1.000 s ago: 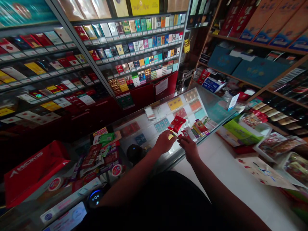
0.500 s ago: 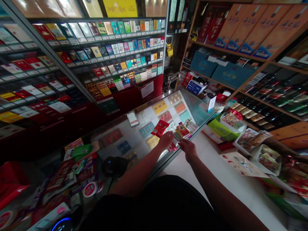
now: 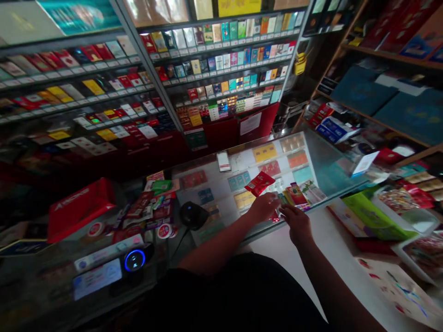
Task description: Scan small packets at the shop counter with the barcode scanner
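Observation:
My left hand point(image 3: 265, 207) is over the glass counter point(image 3: 221, 207), its fingers curled together at the near edge. Close against it, my right hand point(image 3: 298, 222) has its fingertips pinched, facing the left one. Whatever lies between the fingers is too small and dim to make out. Just beyond my left hand is a shiny red packet point(image 3: 260, 183); I cannot tell whether the hand touches it. A small red wrapper point(image 3: 275, 216) shows below the fingers. Right of them lie a red and yellow packet point(image 3: 296, 194) and a pale packet point(image 3: 313, 192).
A black scanner-like device point(image 3: 193, 215) stands on the counter, left of my arm. Further left are piled snack packets point(image 3: 152, 207), a red box point(image 3: 81, 210) and a device with a blue glowing ring point(image 3: 134, 261). Cigarette shelves point(image 3: 221, 69) rise behind; a green box point(image 3: 367, 212) is right.
The view has turned left, so the counter and both hands appear further right. My hands stay close together beside the packets, and the red packet keeps its place by the left hand.

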Motion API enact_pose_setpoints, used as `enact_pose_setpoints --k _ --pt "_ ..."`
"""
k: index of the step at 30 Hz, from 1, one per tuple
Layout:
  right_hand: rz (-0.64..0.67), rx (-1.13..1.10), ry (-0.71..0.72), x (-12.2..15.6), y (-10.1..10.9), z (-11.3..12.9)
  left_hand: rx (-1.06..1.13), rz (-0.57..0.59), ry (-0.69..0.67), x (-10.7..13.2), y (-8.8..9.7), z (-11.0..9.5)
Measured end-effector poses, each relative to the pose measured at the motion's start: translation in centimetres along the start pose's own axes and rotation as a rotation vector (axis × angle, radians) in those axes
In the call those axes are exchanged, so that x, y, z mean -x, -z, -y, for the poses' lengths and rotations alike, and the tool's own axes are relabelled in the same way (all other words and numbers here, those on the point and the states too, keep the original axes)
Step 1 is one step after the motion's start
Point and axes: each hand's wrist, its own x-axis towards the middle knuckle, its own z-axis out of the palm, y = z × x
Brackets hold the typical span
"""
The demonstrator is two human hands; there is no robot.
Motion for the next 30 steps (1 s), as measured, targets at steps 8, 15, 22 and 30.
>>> enact_pose_setpoints --k 8,15,22,30 --pt "0.173 0.193 0.091 2.6 -6.3 0.6 0.032 -0.149 0.044 7.4 5.9 -1.3" --pt "0.352 0.103 0.034 5.7 -12.7 0.6 0.157 -0.323 0.045 14.7 12.1 0.9" --pt "0.521 0.221 0.172 8.2 -20.3 1.3 0.213 -0.643 0.211 20.6 19.1 5.8" --pt "0.737 0.466 0.449 12.1 -30.6 1.3 0.262 -0.995 0.538 25.3 25.7 13.7"
